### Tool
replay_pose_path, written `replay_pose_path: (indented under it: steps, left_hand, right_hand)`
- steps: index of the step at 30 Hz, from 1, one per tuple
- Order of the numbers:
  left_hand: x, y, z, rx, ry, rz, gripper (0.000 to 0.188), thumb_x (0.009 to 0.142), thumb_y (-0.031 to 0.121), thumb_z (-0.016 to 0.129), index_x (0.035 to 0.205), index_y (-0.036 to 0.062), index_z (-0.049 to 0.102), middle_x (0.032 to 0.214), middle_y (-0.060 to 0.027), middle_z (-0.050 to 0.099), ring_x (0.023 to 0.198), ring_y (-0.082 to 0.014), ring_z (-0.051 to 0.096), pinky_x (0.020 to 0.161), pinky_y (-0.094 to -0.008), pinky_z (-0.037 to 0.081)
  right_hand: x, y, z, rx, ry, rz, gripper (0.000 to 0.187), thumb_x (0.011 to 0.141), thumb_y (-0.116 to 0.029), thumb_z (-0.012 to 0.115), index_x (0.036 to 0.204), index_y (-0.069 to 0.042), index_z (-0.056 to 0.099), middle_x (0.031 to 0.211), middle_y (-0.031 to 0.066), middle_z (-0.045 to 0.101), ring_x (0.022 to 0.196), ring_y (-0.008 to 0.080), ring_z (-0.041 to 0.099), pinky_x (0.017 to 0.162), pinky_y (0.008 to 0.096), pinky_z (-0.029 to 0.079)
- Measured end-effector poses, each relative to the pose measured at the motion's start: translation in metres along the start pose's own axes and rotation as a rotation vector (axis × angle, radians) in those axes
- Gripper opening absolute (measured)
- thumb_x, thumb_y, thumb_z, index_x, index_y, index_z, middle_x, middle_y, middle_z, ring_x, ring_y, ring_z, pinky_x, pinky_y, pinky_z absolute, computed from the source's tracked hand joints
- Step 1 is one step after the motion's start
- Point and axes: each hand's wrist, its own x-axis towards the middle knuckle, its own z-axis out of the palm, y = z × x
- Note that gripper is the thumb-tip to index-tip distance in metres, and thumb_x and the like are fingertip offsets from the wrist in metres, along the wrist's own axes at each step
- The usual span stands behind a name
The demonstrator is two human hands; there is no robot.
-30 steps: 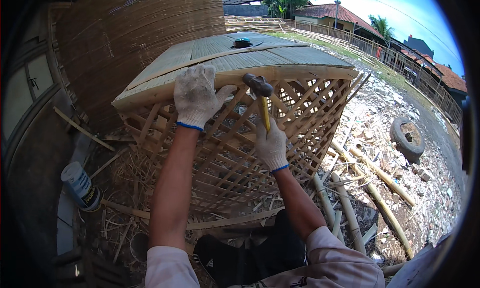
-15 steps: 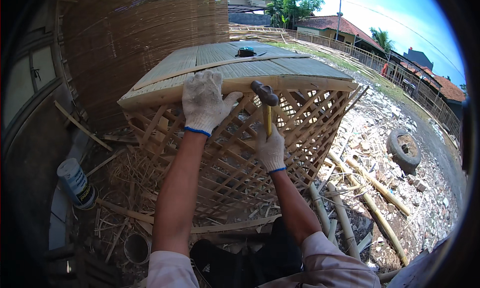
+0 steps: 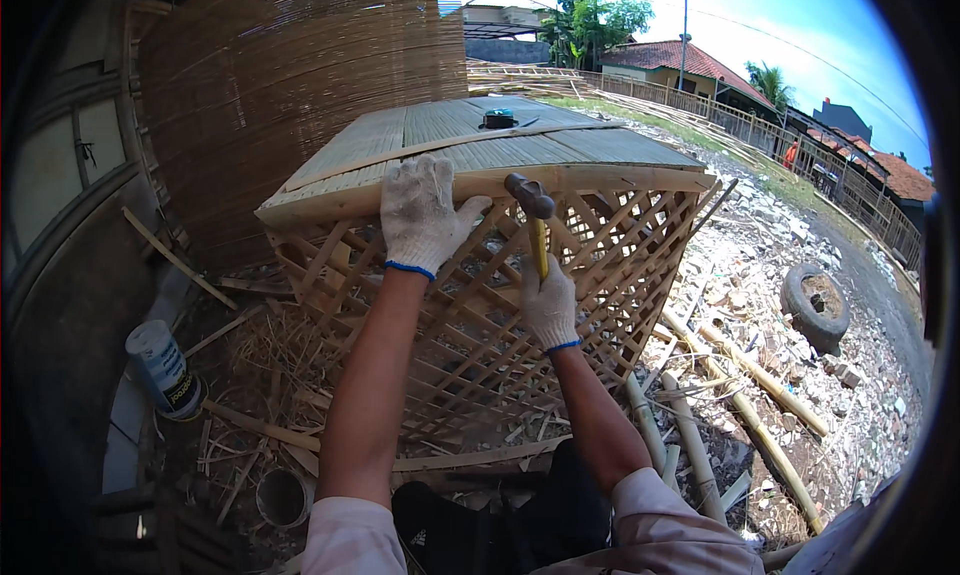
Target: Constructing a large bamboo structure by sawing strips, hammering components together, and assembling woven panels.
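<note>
My left hand [image 3: 418, 215], in a whitish work glove with a blue cuff, grips the pale bamboo strip [image 3: 620, 178] along the front edge of a slatted bamboo top [image 3: 360, 140]. Its fingers bend over the upper edge and its thumb sticks out to the right. My right hand [image 3: 549, 305], gloved alike, is closed around the yellow handle of a hammer [image 3: 531, 197]. The dark hammer head is raised beside the strip, just right of my left thumb. Below the top hangs a crisscross bamboo lattice [image 3: 470, 325]. Whether a nail is there I cannot tell.
A tape measure [image 3: 497, 119] and a thin slat [image 3: 350, 162] lie on the top. At left stand a white-and-blue bucket [image 3: 160, 360] and an open container [image 3: 284, 497]. Bamboo poles [image 3: 770, 455], rubble and an old tire [image 3: 815, 307] lie at right; a woven screen [image 3: 290, 105] rises behind.
The view has shifted slightly, so the bamboo structure appears a little lower and further right. Both hands keep their holds, and the hammer has moved slightly left along the strip.
</note>
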Motion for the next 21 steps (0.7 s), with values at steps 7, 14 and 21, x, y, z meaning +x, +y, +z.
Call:
replay_pose_path:
  steps: [7,14,21]
  left_hand:
    - [-0.028,-0.052,-0.01,-0.504,0.306,0.118,0.041,0.099,0.032,0.068,0.133,0.0108,0.063,0.123,-0.0144,0.067,0.119,-0.0361,0.062,0.11,-0.052,0.044]
    - [-0.07,-0.183,-0.033,0.099,0.369,-0.069,0.037,0.099,0.025,0.068,0.132,0.0098,0.062,0.128,-0.0178,0.064,0.127,-0.0383,0.056,0.113,-0.0525,0.041]
    - [-0.072,-0.196,-0.027,-0.159,0.223,0.012,0.049,0.093,0.033,0.075,0.134,0.0118,0.059,0.125,-0.014,0.063,0.124,-0.038,0.055,0.109,-0.0515,0.043]
  right_hand:
    - [-0.046,-0.031,-0.006,0.16,-0.058,-0.025,0.024,0.103,-0.026,0.063,0.102,-0.002,0.06,0.07,0.0222,0.065,0.067,0.0426,0.069,0.059,0.0492,0.049]
    - [-0.048,-0.084,0.042,0.048,-0.248,-0.373,0.016,0.098,-0.019,0.069,0.104,-0.006,0.062,0.074,0.0197,0.066,0.07,0.0414,0.071,0.06,0.0473,0.052]
    - [-0.028,-0.102,0.084,-0.237,-0.322,-0.325,0.025,0.1,-0.03,0.068,0.098,-0.007,0.058,0.075,0.0201,0.068,0.072,0.0428,0.07,0.062,0.0536,0.054]
